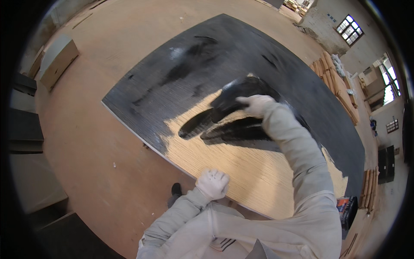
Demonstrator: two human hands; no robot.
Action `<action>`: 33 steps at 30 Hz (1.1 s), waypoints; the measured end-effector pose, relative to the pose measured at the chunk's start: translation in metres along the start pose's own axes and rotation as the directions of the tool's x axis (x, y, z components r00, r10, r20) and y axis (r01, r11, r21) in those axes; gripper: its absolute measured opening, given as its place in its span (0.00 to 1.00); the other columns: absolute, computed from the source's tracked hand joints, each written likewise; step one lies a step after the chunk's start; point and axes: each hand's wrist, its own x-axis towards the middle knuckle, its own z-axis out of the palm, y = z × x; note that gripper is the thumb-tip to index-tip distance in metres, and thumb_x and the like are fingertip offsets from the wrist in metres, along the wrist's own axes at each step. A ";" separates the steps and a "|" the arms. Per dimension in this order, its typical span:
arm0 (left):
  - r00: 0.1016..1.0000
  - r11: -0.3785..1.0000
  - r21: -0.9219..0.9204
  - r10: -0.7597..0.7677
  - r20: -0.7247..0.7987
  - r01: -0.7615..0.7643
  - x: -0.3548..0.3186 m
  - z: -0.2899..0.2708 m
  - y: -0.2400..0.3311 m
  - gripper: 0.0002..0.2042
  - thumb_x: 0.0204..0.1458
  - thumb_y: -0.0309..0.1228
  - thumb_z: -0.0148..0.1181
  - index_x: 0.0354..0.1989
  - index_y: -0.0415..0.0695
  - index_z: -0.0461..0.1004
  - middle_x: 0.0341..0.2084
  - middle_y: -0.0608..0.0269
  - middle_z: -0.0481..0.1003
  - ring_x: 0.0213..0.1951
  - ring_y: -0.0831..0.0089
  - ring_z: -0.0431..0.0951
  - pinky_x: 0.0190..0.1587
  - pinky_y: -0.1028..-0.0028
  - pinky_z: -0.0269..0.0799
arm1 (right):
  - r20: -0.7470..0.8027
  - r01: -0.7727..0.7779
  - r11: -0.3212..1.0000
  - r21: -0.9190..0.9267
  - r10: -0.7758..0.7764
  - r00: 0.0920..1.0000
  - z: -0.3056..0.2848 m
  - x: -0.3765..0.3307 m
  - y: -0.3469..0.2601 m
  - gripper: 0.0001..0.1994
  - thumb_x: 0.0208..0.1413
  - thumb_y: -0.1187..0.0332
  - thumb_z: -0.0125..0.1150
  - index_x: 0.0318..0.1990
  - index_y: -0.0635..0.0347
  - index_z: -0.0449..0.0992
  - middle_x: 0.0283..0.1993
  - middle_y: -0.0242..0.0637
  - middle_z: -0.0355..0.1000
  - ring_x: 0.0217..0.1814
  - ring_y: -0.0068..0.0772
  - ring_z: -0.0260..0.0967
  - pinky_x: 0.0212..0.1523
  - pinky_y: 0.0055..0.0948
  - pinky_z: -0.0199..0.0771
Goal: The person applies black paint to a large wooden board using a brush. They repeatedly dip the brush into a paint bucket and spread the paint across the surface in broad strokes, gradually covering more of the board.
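Note:
A large board (pixel 241 168) with fine grain lies flat in front of me, its far and right parts coated black and its near part bare, pale yellow-tan. Thick wet black streaks (pixel 233 131) cross the border between the two. My right hand (pixel 258 105), in a whitish glove, is closed on a black, wet-looking rag (pixel 241 93) over the middle of the board; motion blurs its outline. At the board's near edge my left hand (pixel 212 184), gloved too, is curled into a fist, with nothing showing in it.
A black container with a coloured label (pixel 347 209) stands by the near right corner. Dark-topped boxes or panels (pixel 26 131) line the left side, and a pale block-shaped piece (pixel 59 60) lies far left. Stacked brown lengths (pixel 334 84) lie to the right on the reddish floor (pixel 99 151).

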 end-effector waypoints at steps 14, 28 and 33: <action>0.998 1.000 0.013 -0.019 -0.055 0.020 -0.006 0.007 -0.003 0.08 0.43 0.34 0.66 0.31 0.52 0.73 0.26 0.68 0.69 0.32 0.64 0.73 0.35 0.60 0.66 | 0.098 -0.185 0.982 -0.043 0.189 0.977 0.040 -0.099 -0.008 0.30 0.68 0.56 0.54 0.78 0.34 0.66 0.71 0.43 0.74 0.74 0.45 0.71 0.72 0.43 0.71; 0.998 1.000 -0.023 -0.016 -0.058 0.014 -0.007 0.005 -0.005 0.09 0.41 0.33 0.66 0.30 0.51 0.73 0.26 0.66 0.71 0.33 0.63 0.74 0.35 0.60 0.67 | 0.153 -0.439 0.897 0.040 0.429 0.890 0.089 -0.187 0.051 0.30 0.71 0.54 0.52 0.79 0.33 0.64 0.72 0.43 0.74 0.74 0.48 0.71 0.74 0.41 0.69; 0.998 0.999 -0.033 -0.007 -0.059 0.005 -0.003 0.013 -0.002 0.09 0.41 0.34 0.66 0.30 0.52 0.72 0.26 0.66 0.70 0.33 0.62 0.74 0.35 0.59 0.67 | 0.104 -0.466 0.874 0.136 0.455 0.884 0.112 -0.171 0.125 0.30 0.68 0.56 0.54 0.78 0.35 0.65 0.68 0.48 0.77 0.70 0.52 0.74 0.69 0.44 0.73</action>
